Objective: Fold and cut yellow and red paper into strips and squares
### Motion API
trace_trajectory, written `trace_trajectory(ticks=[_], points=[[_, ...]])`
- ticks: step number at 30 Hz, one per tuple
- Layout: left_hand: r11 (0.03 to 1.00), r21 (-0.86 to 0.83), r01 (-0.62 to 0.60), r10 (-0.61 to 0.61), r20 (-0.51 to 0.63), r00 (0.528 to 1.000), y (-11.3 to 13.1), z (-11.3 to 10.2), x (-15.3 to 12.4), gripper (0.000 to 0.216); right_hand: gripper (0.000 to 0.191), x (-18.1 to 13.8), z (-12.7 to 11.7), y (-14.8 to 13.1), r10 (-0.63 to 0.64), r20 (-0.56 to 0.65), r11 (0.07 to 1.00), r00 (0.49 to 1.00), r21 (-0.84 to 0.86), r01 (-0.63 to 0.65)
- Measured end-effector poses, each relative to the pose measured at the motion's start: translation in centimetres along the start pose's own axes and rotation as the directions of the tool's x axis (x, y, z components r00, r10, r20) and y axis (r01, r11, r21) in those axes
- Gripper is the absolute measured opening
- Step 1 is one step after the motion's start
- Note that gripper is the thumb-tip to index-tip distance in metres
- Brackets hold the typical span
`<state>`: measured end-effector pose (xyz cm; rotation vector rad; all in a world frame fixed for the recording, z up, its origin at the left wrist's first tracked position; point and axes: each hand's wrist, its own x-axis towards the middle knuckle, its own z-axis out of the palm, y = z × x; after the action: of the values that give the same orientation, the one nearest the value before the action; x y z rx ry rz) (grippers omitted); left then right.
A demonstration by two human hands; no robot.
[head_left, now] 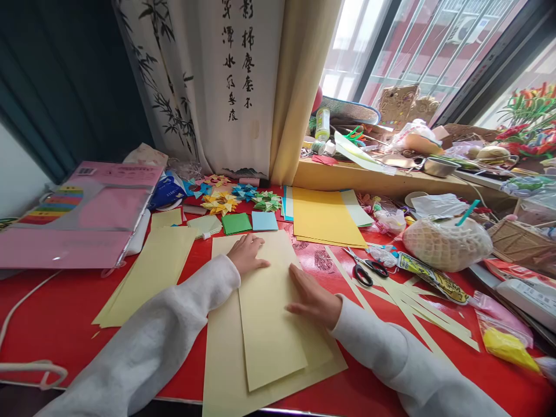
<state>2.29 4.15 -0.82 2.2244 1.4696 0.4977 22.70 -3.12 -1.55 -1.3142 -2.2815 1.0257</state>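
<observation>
Pale yellow sheets of paper [273, 324] lie in front of me on the red table, a narrower folded-looking sheet on top of larger ones. My left hand [247, 253] rests on the upper left part of the paper, fingers stretched out, thumb pointing right. On the right side of the same paper lies my right hand [313, 296], its fingers and thumb spread apart. Neither hand grips anything. A stack of cut pale yellow strips [150, 272] lies to the left. Black-handled scissors [367, 271] and thin paper offcuts [417, 307] are to the right.
Folded paper stars [219, 202], a green paper stack [237, 223] and a light blue stack [264, 220] sit behind the sheets. Orange-yellow paper [325, 214] lies farther right. A pink paper pack [87, 217] stands at left; a netted fruit [447, 240] sits at right.
</observation>
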Motion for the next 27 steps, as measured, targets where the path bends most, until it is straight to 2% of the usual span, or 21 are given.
trace_trajectory(ticks=[4,7,9,11,13,15,18,19,21,25,27], points=[[0.998,-0.013,0.057,-0.055,0.093,0.994,0.5,-0.6,-0.3,0.040,0.090,-0.1,1.6,-0.3,0.021,-0.015,0.990,1.000,-0.139,-0.023],[0.997,-0.063,0.042,-0.031,0.167,0.986,0.6,-1.2,-0.6,0.030,0.092,0.0,1.6,-0.1,0.023,-0.051,0.994,0.998,-0.102,-0.028],[0.985,-0.170,0.028,0.002,0.175,0.985,0.6,-1.8,-0.8,0.025,0.094,0.1,0.6,0.1,0.011,-0.095,1.000,0.995,0.002,-0.010],[0.917,-0.399,0.010,0.021,0.073,0.997,0.6,-2.3,-1.0,0.021,0.092,0.3,-1.1,0.5,0.033,-0.144,0.980,0.989,0.197,-0.004],[0.762,-0.644,-0.066,-0.022,-0.128,0.992,0.7,-2.8,-1.1,0.020,0.086,0.4,-3.0,0.8,0.122,-0.197,0.899,0.973,0.438,-0.024],[0.612,-0.768,-0.188,-0.114,-0.321,0.940,1.1,-3.0,-1.2,0.021,0.080,0.5,-4.7,1.0,0.194,-0.291,0.817,0.937,0.576,0.010],[0.472,-0.812,-0.343,-0.199,-0.477,0.856,1.9,-2.7,-1.5,0.024,0.069,0.7,-6.0,1.2,0.164,-0.445,0.763,0.880,0.623,0.173],[0.443,-0.814,-0.376,-0.203,-0.500,0.842,2.0,-2.5,-1.6,0.025,0.065,0.8,-6.0,1.3,0.128,-0.479,0.743,0.868,0.626,0.236],[0.414,-0.818,-0.400,-0.178,-0.504,0.845,2.1,-2.0,-1.7,0.025,0.063,0.9,-5.8,1.6,0.069,-0.515,0.711,0.854,0.626,0.320],[0.460,-0.829,-0.318,-0.118,-0.412,0.904,0.9,-1.3,-1.7,0.029,0.075,1.1,-5.0,2.7,0.048,-0.428,0.726,0.902,0.635,0.263],[0.506,-0.815,-0.283,-0.108,-0.385,0.917,0.1,-1.4,-1.7,0.033,0.080,1.2,-4.8,3.3,0.035,-0.372,0.729,0.928,0.645,0.231]])
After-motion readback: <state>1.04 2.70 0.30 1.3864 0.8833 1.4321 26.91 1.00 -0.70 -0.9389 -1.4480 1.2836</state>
